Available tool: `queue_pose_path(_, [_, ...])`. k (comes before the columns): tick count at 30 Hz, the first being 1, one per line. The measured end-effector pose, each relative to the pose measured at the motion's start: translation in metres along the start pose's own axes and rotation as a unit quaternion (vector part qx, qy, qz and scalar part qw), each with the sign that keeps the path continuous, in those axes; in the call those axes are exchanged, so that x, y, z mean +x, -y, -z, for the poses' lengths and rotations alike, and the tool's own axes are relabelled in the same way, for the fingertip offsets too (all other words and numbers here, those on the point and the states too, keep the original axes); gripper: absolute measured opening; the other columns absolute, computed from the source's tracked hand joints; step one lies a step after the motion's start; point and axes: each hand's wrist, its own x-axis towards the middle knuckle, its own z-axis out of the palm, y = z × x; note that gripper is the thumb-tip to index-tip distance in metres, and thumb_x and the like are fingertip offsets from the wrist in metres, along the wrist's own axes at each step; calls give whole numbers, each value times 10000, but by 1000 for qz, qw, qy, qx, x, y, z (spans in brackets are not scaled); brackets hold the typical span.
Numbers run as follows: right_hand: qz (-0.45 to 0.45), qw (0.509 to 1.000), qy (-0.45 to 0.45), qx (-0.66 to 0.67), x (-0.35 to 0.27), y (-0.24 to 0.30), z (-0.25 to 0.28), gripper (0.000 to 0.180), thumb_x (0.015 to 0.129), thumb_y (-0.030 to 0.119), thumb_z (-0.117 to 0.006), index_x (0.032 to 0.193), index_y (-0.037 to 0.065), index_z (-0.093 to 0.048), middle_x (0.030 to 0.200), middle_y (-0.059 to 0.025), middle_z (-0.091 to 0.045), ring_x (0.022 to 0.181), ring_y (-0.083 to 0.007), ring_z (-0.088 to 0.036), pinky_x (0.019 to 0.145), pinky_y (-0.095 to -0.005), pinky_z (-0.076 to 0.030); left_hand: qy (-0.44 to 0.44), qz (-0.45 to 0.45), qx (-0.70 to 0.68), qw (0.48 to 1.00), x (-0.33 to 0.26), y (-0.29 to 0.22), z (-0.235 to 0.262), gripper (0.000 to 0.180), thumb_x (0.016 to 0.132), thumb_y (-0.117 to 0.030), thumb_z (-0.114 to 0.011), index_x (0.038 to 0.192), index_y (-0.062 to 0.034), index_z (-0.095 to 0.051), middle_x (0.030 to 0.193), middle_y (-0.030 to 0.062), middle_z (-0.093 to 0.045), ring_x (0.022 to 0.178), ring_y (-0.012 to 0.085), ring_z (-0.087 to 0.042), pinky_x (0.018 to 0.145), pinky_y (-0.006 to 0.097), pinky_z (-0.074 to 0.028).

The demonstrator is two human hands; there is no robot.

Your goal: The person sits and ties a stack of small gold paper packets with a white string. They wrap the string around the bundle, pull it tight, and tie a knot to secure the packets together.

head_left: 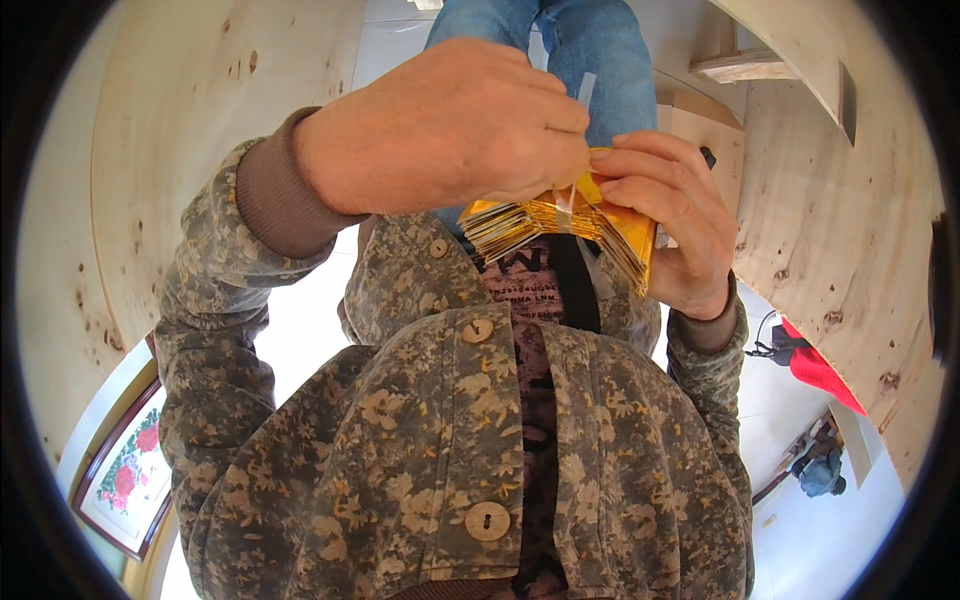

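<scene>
A bundle of thin gold-coloured, foil-like sheets (500, 226) is held in front of my chest, with its layered edges fanned out and pinched in at the middle. My right hand (672, 215) grips its right end, fingers over the top. Around the middle of the bundle runs a clear strip, like tape (564, 214). My left hand (455, 130) is closed above the bundle's left part, its fingertips pinching at the strip. A free end of the clear strip (587, 88) sticks up beyond the left knuckles. The left fingertips are partly hidden.
My legs in blue jeans (600, 60) are beyond the hands. Pale wooden boards (200, 120) rise on the left, and another wooden panel (840, 220) on the right. A framed flower picture (128, 475) is at lower left. Something red (822, 375) lies at right.
</scene>
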Motion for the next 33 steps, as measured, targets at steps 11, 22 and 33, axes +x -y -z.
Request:
queue_pose_path(11, [-170, 976, 41, 130, -9, -9, 4, 404, 698, 42, -819, 1063, 33, -646, 951, -68, -684, 805, -191, -632, 737, -293, -496, -27, 50, -151, 987, 1, 0, -5, 100, 818, -29, -589, 890, -81, -543, 879, 46, -595, 794, 234, -589, 705, 349, -446])
queue_pose_path(22, [-397, 843, 2, 364, -21, -14, -4, 366, 842, 164, -738, 1131, -23, -615, 942, -33, -648, 812, -70, -582, 724, -219, -478, -156, 225, -648, 711, -13, 23, 7, 90, 951, -78, -534, 1034, -45, -524, 744, 30, -509, 561, 90, -447, 514, 243, -378])
queue_pose_path(33, [-510, 785, -59, 348, -31, -35, -13, 298, 852, 141, -707, 1091, -16, -622, 904, -11, -626, 786, -72, -564, 694, -222, -470, -412, 104, -650, 630, -74, 28, 70, 103, 973, -38, -478, 1043, -114, -488, 835, -21, -434, 602, 75, -340, 518, 207, -316])
